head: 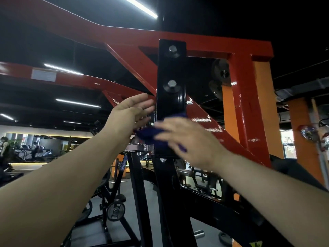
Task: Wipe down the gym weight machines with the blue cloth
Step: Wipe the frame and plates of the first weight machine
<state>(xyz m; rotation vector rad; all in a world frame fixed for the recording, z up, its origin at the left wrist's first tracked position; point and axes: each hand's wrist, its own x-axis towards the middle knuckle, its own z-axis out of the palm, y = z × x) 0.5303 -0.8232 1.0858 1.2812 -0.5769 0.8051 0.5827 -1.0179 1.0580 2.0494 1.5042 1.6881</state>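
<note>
While both bare forearms reach up from the bottom of the view, the right hand (188,141) lies flat over the blue cloth (151,134), its fingers straight and slightly spread, pressing the cloth against the lower part of a black steel plate (170,104). The cloth shows as a dark blue bunch poking out past the fingertips to the left, with another bit visible above the knuckles and a scrap below the palm; the hand is blurred. The left hand (133,111) is just beside the plate's left edge, fingers straight and loosely apart, holding nothing; its lower fingers are near the cloth, though I cannot tell if they touch it. Two bolts (172,84) sit on the plate above the hands. The plate is fixed to a red frame (240,107) with slanting braces. Below, black machine legs (138,193) run down to the grey floor. Farther back stand orange pillars (263,107), and strip lights (140,6) hang from the dark ceiling.
</note>
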